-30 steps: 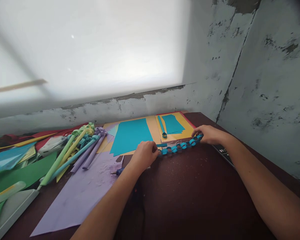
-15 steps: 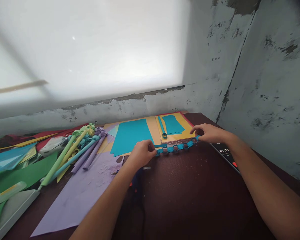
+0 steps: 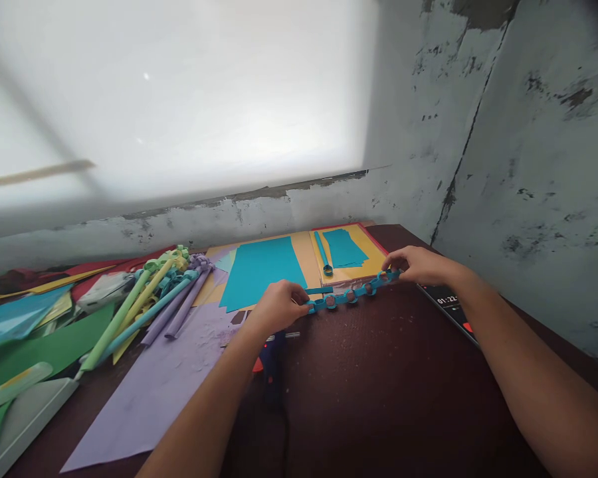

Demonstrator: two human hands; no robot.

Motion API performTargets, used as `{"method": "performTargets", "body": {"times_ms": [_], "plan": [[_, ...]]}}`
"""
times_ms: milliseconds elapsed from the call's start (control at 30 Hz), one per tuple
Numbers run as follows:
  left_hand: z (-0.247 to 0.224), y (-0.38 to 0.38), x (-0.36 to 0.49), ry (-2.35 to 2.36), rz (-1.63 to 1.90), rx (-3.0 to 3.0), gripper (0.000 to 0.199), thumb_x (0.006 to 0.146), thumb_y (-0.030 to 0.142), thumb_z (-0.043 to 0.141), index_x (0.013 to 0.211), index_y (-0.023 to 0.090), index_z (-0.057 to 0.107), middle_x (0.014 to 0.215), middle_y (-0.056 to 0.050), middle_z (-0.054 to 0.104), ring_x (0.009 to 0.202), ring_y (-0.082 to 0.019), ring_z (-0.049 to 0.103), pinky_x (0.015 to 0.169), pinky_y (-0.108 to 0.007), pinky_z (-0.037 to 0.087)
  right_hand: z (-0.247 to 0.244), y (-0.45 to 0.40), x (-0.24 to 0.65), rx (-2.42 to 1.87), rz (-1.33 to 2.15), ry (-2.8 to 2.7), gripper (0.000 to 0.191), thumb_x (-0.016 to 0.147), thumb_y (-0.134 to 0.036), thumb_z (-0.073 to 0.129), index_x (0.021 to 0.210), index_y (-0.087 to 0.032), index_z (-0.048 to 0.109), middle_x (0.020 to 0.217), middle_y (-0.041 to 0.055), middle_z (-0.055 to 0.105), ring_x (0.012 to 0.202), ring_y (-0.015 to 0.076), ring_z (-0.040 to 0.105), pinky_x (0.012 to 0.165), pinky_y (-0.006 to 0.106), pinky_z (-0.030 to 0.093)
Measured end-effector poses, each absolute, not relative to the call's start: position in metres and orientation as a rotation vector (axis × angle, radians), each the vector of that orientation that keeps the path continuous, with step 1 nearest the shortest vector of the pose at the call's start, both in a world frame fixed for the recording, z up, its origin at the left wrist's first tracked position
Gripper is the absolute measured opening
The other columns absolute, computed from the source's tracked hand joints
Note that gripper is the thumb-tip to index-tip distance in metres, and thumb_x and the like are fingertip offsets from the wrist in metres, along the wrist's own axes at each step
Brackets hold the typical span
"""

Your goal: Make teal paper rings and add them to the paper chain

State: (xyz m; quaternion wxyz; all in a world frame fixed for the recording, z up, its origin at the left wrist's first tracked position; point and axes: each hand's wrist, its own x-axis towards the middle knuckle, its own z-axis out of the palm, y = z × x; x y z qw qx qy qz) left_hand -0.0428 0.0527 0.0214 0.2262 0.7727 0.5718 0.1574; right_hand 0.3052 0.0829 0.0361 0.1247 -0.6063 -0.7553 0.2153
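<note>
A blue paper chain (image 3: pixel 349 297) of small linked loops stretches between my two hands, just above the dark tabletop (image 3: pixel 379 385). My left hand (image 3: pixel 279 304) pinches its left end between thumb and fingers. The right end is pinched in my right hand (image 3: pixel 419 265), near the yellow board's front corner. Beside my left fingertips a short blue paper strip (image 3: pixel 319 290) lies flat. Below my left wrist is a dark blue glue gun (image 3: pixel 270 362) with a cord, partly hidden by my forearm.
Blue paper sheets (image 3: pixel 262 272) and a rolled blue tube (image 3: pixel 322 252) lie at the back. Rolled paper sticks (image 3: pixel 144 305) with curled ends are heaped at left, beside a lilac sheet (image 3: pixel 144 405). A phone (image 3: pixel 451 309) lies by my right forearm. Walls bound the back and right.
The chain's middle and left part have shifted slightly, its loops turning. My left hand has moved slightly left and down; my right hand stays nearly in place. More of the glue gun shows.
</note>
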Motion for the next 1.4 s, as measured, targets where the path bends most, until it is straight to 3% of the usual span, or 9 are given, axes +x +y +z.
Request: {"method": "performTargets", "body": {"times_ms": [233,433,633,967,1167,1300,1400], "plan": [[0.024,0.053,-0.046,1.561,0.384,2.135,0.018,0.073,0.023,0.069,0.088,0.018,0.077,0.085,-0.006,0.078,0.079,-0.021,0.072,0.064,-0.027,0.048,0.034,0.085,0.308,-1.802,0.716,-2.255,0.044,0.064,-0.009,0.065,0.106,-0.019,0.076,0.1,0.0054,0.077,0.091,0.0218,0.069,0.072,0.025,0.048],[0.022,0.053,-0.046,1.565,0.335,2.165,0.021,0.07,0.025,0.071,0.09,0.019,0.075,0.084,-0.005,0.077,0.077,-0.021,0.07,0.062,-0.027,0.046,0.034,0.083,0.309,-1.761,0.787,-2.308,0.036,0.071,-0.016,0.066,0.105,-0.019,0.076,0.097,0.0074,0.078,0.09,0.0237,0.071,0.075,0.028,0.05],[0.026,0.051,-0.046,1.584,0.283,2.21,0.019,0.073,0.026,0.07,0.089,0.02,0.077,0.085,-0.005,0.077,0.077,-0.021,0.07,0.062,-0.027,0.045,0.034,0.083,0.308,-1.815,0.79,-2.288,0.045,0.066,-0.017,0.069,0.11,-0.019,0.076,0.101,0.0071,0.078,0.092,0.0246,0.071,0.076,0.029,0.052],[0.018,0.052,-0.037,1.5,0.627,2.288,0.019,0.081,0.028,0.067,0.095,0.021,0.078,0.096,-0.007,0.073,0.084,-0.02,0.069,0.073,-0.029,0.051,0.03,0.088,0.312,-1.947,0.52,-2.113,0.051,0.068,-0.01,0.068,0.117,-0.019,0.072,0.108,0.0065,0.078,0.091,0.0222,0.072,0.064,0.024,0.051],[0.008,0.052,-0.021,1.472,0.625,2.414,0.019,0.087,0.03,0.066,0.099,0.021,0.077,0.098,-0.007,0.07,0.087,-0.021,0.067,0.076,-0.03,0.05,0.031,0.091,0.309,-1.939,0.241,-2.097,0.048,0.075,-0.022,0.075,0.122,-0.017,0.074,0.115,0.0105,0.077,0.107,0.0276,0.07,0.087,0.029,0.053],[0.004,0.05,-0.016,1.519,0.514,2.48,0.022,0.089,0.033,0.064,0.101,0.021,0.077,0.105,-0.009,0.067,0.092,-0.023,0.067,0.079,-0.032,0.05,0.034,0.087,0.303,-2.062,0.327,-2.057,0.058,0.073,-0.018,0.071,0.131,-0.016,0.07,0.122,0.0108,0.075,0.092,0.0259,0.073,0.073,0.03,0.055],[0.005,0.049,-0.021,1.514,0.469,2.492,0.028,0.086,0.033,0.067,0.11,0.021,0.075,0.109,-0.009,0.066,0.097,-0.026,0.066,0.083,-0.033,0.051,0.037,0.084,0.302,-2.054,0.323,-2.05,0.057,0.076,-0.017,0.068,0.133,-0.017,0.069,0.117,0.0102,0.076,0.079,0.0223,0.072,0.069,0.03,0.054]]}}
